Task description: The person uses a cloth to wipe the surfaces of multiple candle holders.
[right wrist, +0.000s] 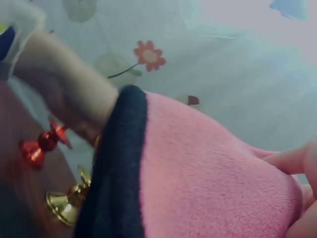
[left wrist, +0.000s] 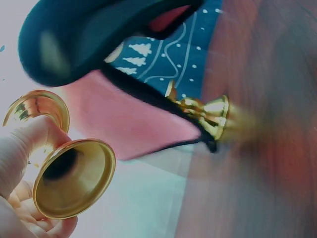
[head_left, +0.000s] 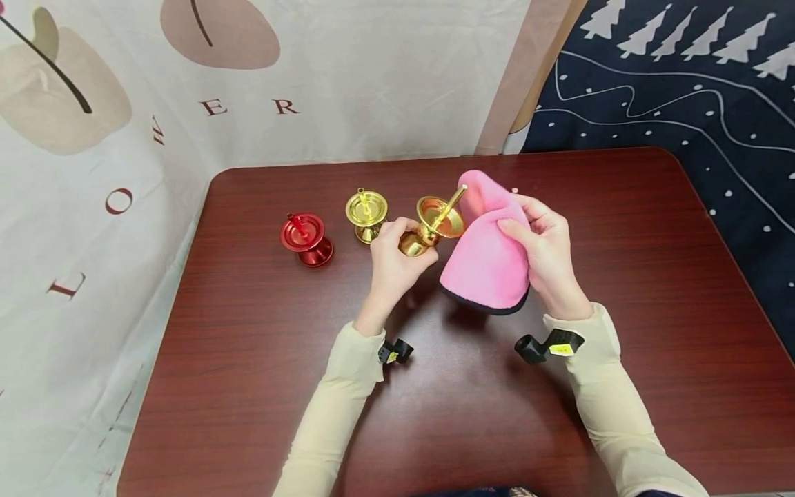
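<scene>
My left hand [head_left: 400,252] grips a gold candle holder [head_left: 442,217] by its base and lower stem. It is tilted, its dish and central post leaning right towards a pink plush cloth [head_left: 487,269] with a dark edge. The left wrist view shows the hollow underside of its base [left wrist: 74,181]. My right hand [head_left: 549,252] pinches the folded cloth, thumb in front, just right of the dish. Whether cloth and dish touch, I cannot tell. A brighter gold candle holder [head_left: 366,210] stands upright left of the held one, and a red candle holder [head_left: 307,238] farther left.
In the left wrist view a gold candle holder [left wrist: 213,114] shows past the cloth; which one, I cannot tell. Everything stands on a dark red-brown wooden table [head_left: 248,359]. Pale printed fabric [head_left: 373,90] hangs behind, dark blue fabric [head_left: 683,124] at the right.
</scene>
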A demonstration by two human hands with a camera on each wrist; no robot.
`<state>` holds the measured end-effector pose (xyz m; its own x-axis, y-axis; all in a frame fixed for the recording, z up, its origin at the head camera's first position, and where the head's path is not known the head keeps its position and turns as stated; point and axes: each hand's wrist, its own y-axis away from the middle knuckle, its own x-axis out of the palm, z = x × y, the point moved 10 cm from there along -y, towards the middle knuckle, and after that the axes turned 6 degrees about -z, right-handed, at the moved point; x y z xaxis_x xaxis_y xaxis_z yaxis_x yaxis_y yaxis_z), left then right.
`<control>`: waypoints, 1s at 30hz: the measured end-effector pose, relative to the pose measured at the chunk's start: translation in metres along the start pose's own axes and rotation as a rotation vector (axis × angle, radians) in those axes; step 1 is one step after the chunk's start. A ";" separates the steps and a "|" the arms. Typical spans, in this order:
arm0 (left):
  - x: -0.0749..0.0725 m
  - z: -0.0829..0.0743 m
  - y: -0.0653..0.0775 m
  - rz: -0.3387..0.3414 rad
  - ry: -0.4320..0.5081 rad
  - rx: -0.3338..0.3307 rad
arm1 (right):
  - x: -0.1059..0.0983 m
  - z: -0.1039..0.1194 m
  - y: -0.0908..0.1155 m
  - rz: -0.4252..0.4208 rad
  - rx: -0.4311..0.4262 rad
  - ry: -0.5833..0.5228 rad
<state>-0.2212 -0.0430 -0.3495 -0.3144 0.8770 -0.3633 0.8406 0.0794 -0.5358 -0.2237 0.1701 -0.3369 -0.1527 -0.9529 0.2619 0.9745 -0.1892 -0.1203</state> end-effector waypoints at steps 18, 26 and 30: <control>-0.003 -0.011 -0.002 -0.027 0.080 0.009 | 0.032 0.019 0.018 0.205 -0.439 0.546; -0.005 -0.022 -0.002 -0.082 0.063 0.116 | 0.035 0.034 0.028 0.120 -0.711 0.786; -0.003 -0.023 0.000 -0.074 0.055 0.125 | 0.032 0.040 0.034 0.003 -0.814 0.818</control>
<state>-0.2101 -0.0349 -0.3304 -0.3458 0.8960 -0.2787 0.7533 0.0880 -0.6518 -0.1890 0.1424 -0.2942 -0.5015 -0.7657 -0.4027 0.6262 0.0000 -0.7797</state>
